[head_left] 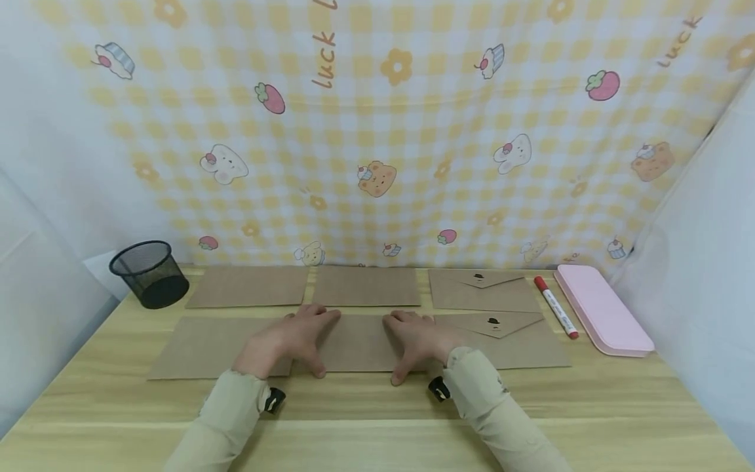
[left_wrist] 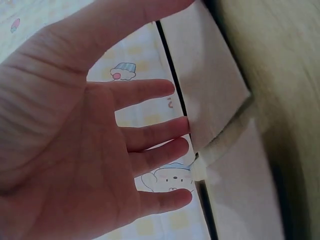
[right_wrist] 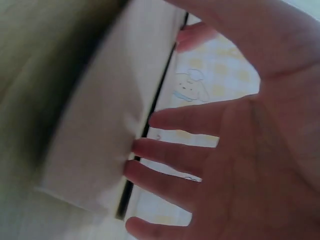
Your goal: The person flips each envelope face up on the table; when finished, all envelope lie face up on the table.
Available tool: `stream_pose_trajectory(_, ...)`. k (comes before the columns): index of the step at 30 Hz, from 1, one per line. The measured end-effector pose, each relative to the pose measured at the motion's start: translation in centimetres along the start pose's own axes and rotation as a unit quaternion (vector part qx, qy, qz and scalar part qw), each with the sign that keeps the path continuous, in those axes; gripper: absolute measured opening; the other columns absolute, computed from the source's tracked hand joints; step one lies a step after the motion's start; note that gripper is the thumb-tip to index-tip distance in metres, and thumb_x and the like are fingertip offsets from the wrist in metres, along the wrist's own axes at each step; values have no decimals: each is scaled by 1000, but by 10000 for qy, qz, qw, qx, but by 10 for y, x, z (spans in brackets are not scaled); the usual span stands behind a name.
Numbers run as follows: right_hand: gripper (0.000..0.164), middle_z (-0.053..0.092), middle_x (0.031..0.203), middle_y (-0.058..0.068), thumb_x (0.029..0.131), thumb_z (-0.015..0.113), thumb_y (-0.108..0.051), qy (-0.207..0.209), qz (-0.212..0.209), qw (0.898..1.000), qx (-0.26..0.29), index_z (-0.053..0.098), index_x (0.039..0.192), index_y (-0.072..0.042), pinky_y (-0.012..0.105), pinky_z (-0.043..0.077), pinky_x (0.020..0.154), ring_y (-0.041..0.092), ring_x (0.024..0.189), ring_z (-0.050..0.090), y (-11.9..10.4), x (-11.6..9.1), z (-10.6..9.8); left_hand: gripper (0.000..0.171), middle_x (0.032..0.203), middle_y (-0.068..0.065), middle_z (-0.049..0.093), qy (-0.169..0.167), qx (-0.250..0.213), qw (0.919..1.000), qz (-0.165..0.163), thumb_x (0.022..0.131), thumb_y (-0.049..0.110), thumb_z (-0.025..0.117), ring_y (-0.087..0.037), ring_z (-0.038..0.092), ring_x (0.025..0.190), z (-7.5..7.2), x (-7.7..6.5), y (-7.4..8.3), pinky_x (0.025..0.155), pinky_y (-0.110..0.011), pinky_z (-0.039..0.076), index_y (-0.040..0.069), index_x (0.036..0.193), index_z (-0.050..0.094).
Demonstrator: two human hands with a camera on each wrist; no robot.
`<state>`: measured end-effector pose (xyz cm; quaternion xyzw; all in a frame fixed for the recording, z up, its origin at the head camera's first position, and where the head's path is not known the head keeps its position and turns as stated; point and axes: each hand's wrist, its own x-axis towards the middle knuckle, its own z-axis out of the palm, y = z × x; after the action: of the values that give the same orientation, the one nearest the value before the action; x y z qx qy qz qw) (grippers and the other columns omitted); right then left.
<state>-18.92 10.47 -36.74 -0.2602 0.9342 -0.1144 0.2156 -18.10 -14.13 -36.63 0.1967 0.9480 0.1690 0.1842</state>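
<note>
the front middle envelope (head_left: 360, 347) lies on the table (head_left: 366, 446), plain side up, and we take it as the centre of the dial. at 9 o'clock our left hand (head_left: 289, 337) spans its end, thumb towards the near edge and fingertips towards the far one; at 3 o'clock our right hand (head_left: 419, 337) mirrors it. in both wrist views we see the fingers nearly straight and well spread, curled round nothing; whether the tips bear any weight we cannot tell. the step in hand seems to be squaring the envelope within its row. for this we would keep the pressure light and equal at both ends, thumbs and fingers guiding the long edges so that the paper neither buckles nor creases. we would take the back middle envelope (head_left: 367, 286) at 12 o'clock as a guide for parallel edges, and lift both hands straight up, lest a palm drag the front left envelope (head_left: 200, 347) at 9 o'clock or the flap-side-up front right envelope (head_left: 513, 347) at 3 o'clock.
</note>
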Motion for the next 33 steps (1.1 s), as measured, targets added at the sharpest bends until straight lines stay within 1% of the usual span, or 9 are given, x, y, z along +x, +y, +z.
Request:
stream_pose_trajectory(5,109,29,144,14,58,86,-44,190,-132,9996,-182,32,143,-4,56,23,103,33,133,22,3,4,5,103,137,-14,35,54,-11,10000,33,54,24,90,-31,31,127,0,0,1,102,-60,19,7,142,38)
stream_pose_trajectory(9,114,31,137,14,54,87,-47,266,-186,9994,-135,31,143,-4,55,20,105,32,128,27,5,3,6,106,132,-13,37,193,-7,9997,172,52,25,90,-32,34,122,0,-2,1,103,-60,18,4,141,37)
stream_pose_trajectory(13,121,30,132,13,51,89,-44,470,-328,9981,243,27,145,-1,47,30,101,30,119,35,6,-2,4,105,128,-13,36,374,-128,9985,367,52,24,90,-31,36,118,-4,-8,3,103,-59,17,1,140,38)
stream_pose_trajectory(16,121,28,129,13,52,90,-40,692,-666,9941,495,25,144,3,40,36,95,25,112,35,7,-10,1,105,126,-12,34,405,-230,9977,488,53,26,89,-29,36,115,-7,-14,4,103,-59,16,2,141,37)
stream_pose_trajectory(20,116,28,130,14,54,88,-37,865,-997,9887,711,26,143,5,40,36,95,25,115,34,10,-23,-6,111,136,-16,30,353,-90,9973,640,53,34,88,-35,30,125,-10,-18,8,102,-64,11,6,144,32)
stream_pose_trajectory(24,113,28,132,16,55,88,-35,1024,-1088,9853,829,28,143,4,42,37,95,28,117,34,12,-33,-12,115,139,-21,29,443,207,9948,892,52,40,88,-41,21,129,-9,-18,16,99,-69,6,6,145,29)
stream_pose_trajectory(28,111,29,135,15,57,87,-38,1205,-1122,9831,803,29,144,-1,44,38,93,29,119,33,14,-45,-18,112,135,-19,32,756,310,9909,1074,54,37,88,-39,24,127,-6,-15,21,100,-68,9,4,144,29)
stream_pose_trajectory(30,107,28,140,12,60,86,-39,1388,-1082,9808,836,29,145,-6,43,41,91,29,119,38,15,-53,-23,112,135,-20,31,950,276,9889,1105,54,34,88,-40,23,127,-6,-15,23,101,-67,8,3,144,30)
stream_pose_trajectory(33,90,33,140,11,71,81,-34,2161,-1094,9654,971,33,143,-7,46,42,91,31,120,42,16,-67,-31,111,134,-22,31,1201,353,9854,1151,53,33,89,-41,23,126,-6,-16,23,102,-65,9,1,142,31)
